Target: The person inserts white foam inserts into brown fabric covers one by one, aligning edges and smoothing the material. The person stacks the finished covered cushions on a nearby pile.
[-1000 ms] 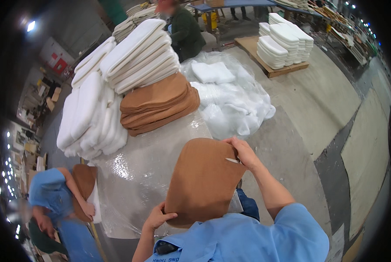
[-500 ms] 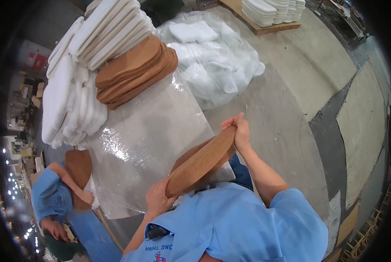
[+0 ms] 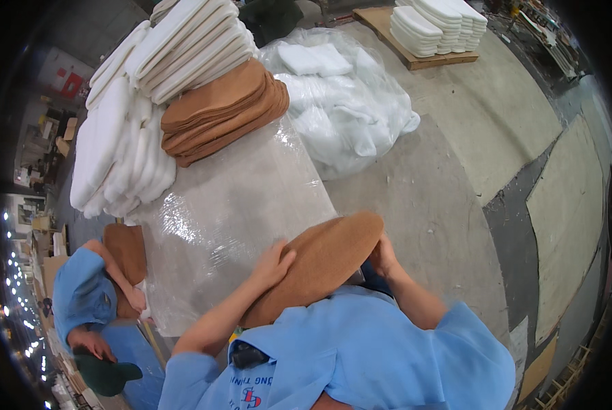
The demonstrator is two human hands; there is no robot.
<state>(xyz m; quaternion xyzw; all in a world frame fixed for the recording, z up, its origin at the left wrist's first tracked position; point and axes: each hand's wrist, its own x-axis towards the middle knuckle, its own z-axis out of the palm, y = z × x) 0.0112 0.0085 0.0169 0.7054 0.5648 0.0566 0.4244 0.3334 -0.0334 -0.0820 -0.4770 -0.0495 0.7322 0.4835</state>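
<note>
A brown, rounded cushion cover (image 3: 323, 260) is held tilted across the front of my body, its broad face turned up. My left hand (image 3: 273, 265) rests on its upper left edge with the fingers bent over it. At the right end my right hand (image 3: 384, 257) grips the cover from the side; its fingertips are hidden behind the fabric. Just beyond lies the table (image 3: 241, 198), covered in shiny clear plastic. Whether there is any filling inside the cover, I cannot tell.
A stack of brown covers (image 3: 224, 113) sits on the far table end, beside piled white pads (image 3: 189, 51). Behind is a clear plastic bag (image 3: 347, 102) of white stuffing. More white pads (image 3: 436, 27) stand on a board. At left, a co-worker (image 3: 90, 294) handles another brown piece (image 3: 125, 253).
The cover has turned from edge-on to showing its broad face. My left hand has moved up onto its upper edge, and my right hand has dropped lower at the right end.
</note>
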